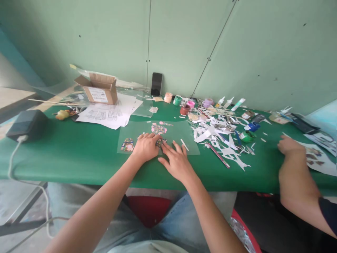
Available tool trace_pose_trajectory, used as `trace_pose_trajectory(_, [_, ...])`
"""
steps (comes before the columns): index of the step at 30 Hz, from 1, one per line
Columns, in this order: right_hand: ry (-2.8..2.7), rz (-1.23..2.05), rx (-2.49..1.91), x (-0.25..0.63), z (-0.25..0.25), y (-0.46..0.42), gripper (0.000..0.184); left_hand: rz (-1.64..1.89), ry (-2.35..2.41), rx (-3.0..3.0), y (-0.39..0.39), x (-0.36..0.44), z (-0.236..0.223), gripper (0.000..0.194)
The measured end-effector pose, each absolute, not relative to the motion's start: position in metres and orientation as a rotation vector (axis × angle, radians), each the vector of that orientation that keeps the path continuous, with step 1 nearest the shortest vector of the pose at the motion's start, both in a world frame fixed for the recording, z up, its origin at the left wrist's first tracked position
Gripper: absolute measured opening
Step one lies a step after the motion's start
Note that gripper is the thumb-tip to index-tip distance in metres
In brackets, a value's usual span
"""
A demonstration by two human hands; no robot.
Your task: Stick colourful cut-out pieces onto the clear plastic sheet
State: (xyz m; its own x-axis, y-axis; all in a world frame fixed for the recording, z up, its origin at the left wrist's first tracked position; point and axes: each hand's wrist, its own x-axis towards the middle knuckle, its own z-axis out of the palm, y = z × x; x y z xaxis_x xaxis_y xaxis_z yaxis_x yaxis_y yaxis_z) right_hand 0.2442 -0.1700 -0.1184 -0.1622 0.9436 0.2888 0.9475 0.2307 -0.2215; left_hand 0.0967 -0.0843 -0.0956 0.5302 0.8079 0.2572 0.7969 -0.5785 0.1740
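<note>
Near the front of the table a translucent sheet point(175, 130) lies flat, with several patterned, multicoloured cutout pieces on it. My left hand point(147, 147) rests on the sheet, fingers bent and close together, its fingertips on a small patterned cutout point(159, 142). Beside it, my right hand point(177, 160) is open with fingers spread, the tips at the same cutout's right edge. One pink-patterned cutout point(158, 129) sits just beyond my hands, and another cutout point(127, 144) lies left of my left hand. A narrow white strip point(184, 144) is to the right. My hands partly hide the middle cutout.
White paper scraps point(207, 133) and a striped pencil point(218, 155) lie to the right, with paint jars point(185, 109) behind. A cardboard box point(102, 93) stands on printed sheets, left. A black adapter point(27, 124) is far left. Another person's hand point(291, 146) is at right.
</note>
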Motion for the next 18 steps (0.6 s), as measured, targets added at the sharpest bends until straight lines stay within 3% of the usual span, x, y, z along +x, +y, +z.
trace_pose_trajectory(6, [-2.028, -0.182, -1.335, 0.24, -0.131, -0.228, 0.026, 0.421, 1.341, 2.805, -0.101, 0.085, -0.091, 0.035])
trace_pose_trajectory(9, [-1.976, -0.207, -1.158, 0.239, -0.142, -0.251, 0.025, 0.408, 1.304, 2.856, -0.117, 0.065, -0.088, 0.033])
trace_pose_trajectory(14, [-1.924, -0.205, -1.147, 0.243, -0.146, -0.259, 0.023, 0.401, 1.032, 2.873, -0.142, 0.029, -0.091, 0.073])
trace_pose_trajectory(16, [-1.916, -0.189, -1.135, 0.244, -0.143, -0.257, 0.023, 0.42, 1.011, 2.866, -0.148, 0.02, -0.093, 0.063])
trace_pose_trajectory(18, [-1.932, -0.185, -1.083, 0.241, -0.141, -0.258, 0.023, 0.482, 0.992, 2.865, -0.15, 0.014, -0.095, 0.035])
